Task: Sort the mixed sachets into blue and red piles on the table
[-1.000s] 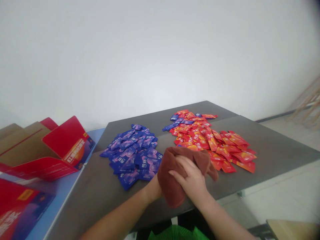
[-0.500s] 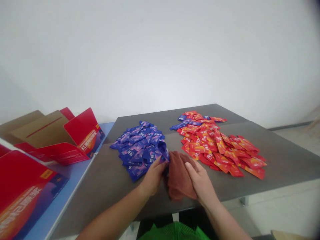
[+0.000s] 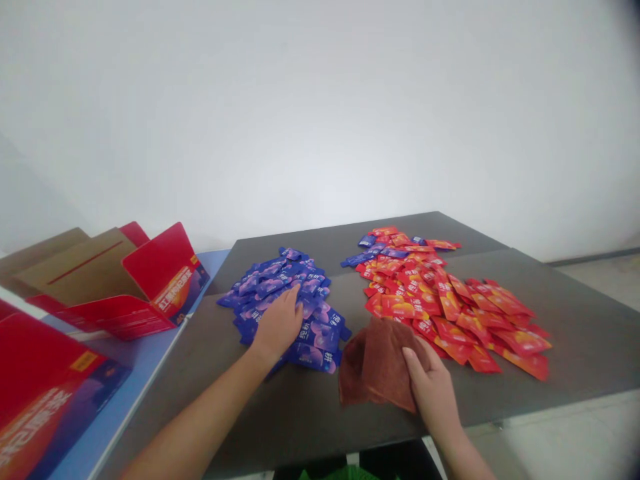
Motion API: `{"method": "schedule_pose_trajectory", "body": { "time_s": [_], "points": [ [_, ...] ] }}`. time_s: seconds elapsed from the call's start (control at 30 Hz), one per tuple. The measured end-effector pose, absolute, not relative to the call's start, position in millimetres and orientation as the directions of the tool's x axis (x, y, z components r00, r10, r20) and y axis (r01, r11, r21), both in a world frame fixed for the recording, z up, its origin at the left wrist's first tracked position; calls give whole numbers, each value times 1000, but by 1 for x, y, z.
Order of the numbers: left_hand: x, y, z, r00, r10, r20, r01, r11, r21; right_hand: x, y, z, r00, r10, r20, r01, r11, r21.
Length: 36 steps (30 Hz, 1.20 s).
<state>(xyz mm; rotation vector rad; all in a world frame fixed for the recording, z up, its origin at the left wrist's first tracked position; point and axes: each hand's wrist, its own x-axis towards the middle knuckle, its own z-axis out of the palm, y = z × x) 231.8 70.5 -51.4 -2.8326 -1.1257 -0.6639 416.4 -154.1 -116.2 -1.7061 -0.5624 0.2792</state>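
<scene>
My left hand [image 3: 280, 321] reaches onto a pile of blue-purple sachets [image 3: 275, 277], its fingers bent down and closed on a sachet at the top; the fingertips are partly hidden. Just right of that hand, several blue sachets lie face up on the near right side of the pile. My right hand [image 3: 433, 380] grips a brown cloth [image 3: 377, 363] by its right side, thumb on top, fingers behind. The cloth is folded and hangs just above the near part of the dark table [image 3: 280, 427].
Right of centre lies a larger heap of red-orange sachets [image 3: 415, 287], with a few blue sachets [image 3: 367, 253] at its far left. Open red cardboard boxes [image 3: 115, 317] stand on a blue surface [image 3: 150, 363] at the left. A white wall [image 3: 320, 120] rises behind the table.
My left hand has left the cloth and moved left onto the blue pile. Blue sachets now lie spread at its near right. The cloth has moved slightly right with my right hand.
</scene>
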Motion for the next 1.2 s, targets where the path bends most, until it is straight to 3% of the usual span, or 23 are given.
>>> {"method": "schedule_pose_trajectory", "body": {
  "time_s": [0.1,0.43,0.57,0.77,0.97,1.07,1.1,1.13,1.2],
  "points": [
    [280,84,-47,734,573,365,570,-811,129,424,-152,-134,838,530,130,236,-138,-962],
    [462,181,-76,883,468,34,464,-882,86,427,-149,-147,843,529,96,154,-65,-986],
    [483,190,-90,879,476,-30,477,-874,92,426,-149,-147,823,564,69,129,-68,-989],
    [463,187,-83,790,612,35,600,-784,159,426,-146,-148,826,562,50,110,-74,-991],
    [383,128,-54,713,686,143,605,-706,369,425,-151,-138,859,498,117,175,-71,-982],
    [337,72,-53,706,690,158,551,-675,490,413,-158,-117,875,351,334,369,-37,-929],
    [325,53,-54,698,699,159,521,-647,556,406,-159,-108,840,322,436,462,-4,-887],
    [315,34,-56,687,712,146,421,-554,718,399,-159,-99,778,326,537,558,34,-829],
    [299,3,-58,689,719,95,199,-314,928,385,-154,-83,597,422,682,716,104,-691]
  ]
}}
